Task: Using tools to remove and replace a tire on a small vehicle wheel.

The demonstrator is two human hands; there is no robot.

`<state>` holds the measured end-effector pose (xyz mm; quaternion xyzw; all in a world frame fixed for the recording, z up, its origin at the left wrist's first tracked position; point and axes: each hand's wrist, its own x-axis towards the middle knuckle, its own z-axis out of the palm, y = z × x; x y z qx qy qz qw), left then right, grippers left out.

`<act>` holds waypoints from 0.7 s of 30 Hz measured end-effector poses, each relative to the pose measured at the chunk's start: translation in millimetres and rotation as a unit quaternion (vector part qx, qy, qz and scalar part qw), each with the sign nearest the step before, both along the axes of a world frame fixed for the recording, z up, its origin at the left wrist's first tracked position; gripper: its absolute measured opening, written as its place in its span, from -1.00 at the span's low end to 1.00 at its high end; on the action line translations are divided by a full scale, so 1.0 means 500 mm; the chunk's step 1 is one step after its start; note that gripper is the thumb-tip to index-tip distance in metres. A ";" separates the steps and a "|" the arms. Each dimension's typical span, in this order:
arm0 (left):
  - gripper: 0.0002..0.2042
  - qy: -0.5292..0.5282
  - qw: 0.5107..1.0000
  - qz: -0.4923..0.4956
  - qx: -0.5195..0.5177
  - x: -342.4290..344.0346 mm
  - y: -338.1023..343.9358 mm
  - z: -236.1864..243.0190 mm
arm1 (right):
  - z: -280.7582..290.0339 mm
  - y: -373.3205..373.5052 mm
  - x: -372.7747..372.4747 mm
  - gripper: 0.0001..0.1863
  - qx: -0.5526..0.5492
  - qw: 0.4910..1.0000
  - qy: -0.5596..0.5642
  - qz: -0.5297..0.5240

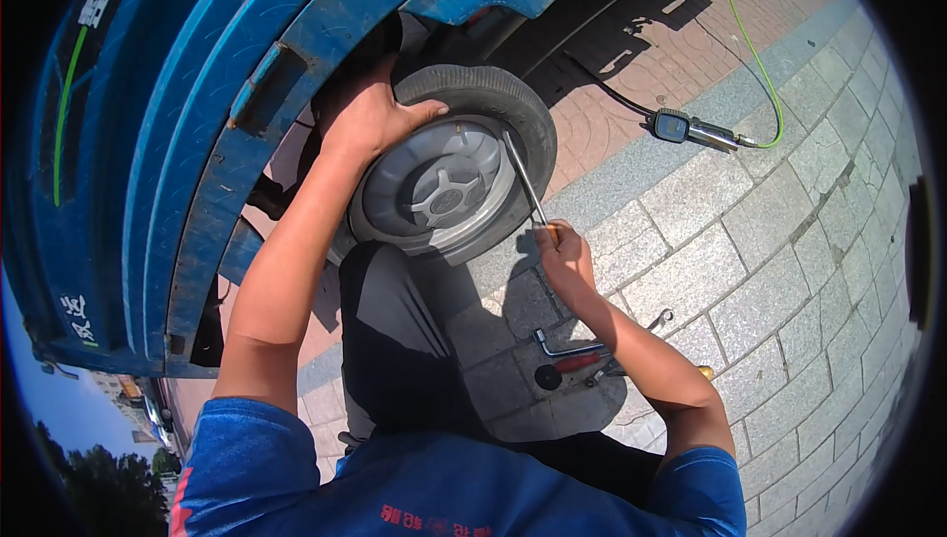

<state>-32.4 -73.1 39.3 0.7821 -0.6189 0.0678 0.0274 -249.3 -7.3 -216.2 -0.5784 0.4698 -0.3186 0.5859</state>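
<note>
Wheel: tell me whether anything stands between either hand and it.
Nothing visible does: the left hand is right on the tyre, and the right hand holds a metal bar extending over the wheel.

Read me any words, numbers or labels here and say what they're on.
I won't copy wording, only place it.
White characters on the blue vehicle, upper left and lower left.
Red print on the blue shirt, cut off by the lower edge.
Gauge screen: too small to read.
Wheel: nothing legible.

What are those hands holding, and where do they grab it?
Right hand: a metal bar, by its near end. Left hand: on the tire, hold unclear.
</note>
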 end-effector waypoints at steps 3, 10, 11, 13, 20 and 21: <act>0.02 -0.005 1.000 0.009 -0.017 0.009 -0.003 -0.012 | -0.010 0.035 0.043 -0.65 -0.004 1.000 0.001 -0.019; -0.04 -0.072 0.995 -0.006 -0.062 0.021 -0.001 -0.022 | 0.023 0.090 0.116 -0.69 0.110 0.987 -0.094 -0.074; -0.04 -0.083 0.995 -0.005 -0.060 0.024 0.002 -0.024 | 0.065 0.089 0.118 -0.71 0.263 0.947 -0.172 -0.063; -0.06 -0.045 0.998 0.019 -0.029 0.014 0.003 -0.019 | 0.120 0.087 0.119 -0.76 0.275 0.942 -0.175 -0.082; -0.11 0.005 0.999 0.013 -0.030 0.022 0.014 -0.019 | 0.113 0.097 0.249 -0.69 0.220 0.937 -0.206 -0.178; -0.12 0.005 0.998 0.000 -0.057 0.019 0.016 -0.022 | 0.112 0.095 0.267 -0.69 0.216 0.938 -0.203 -0.181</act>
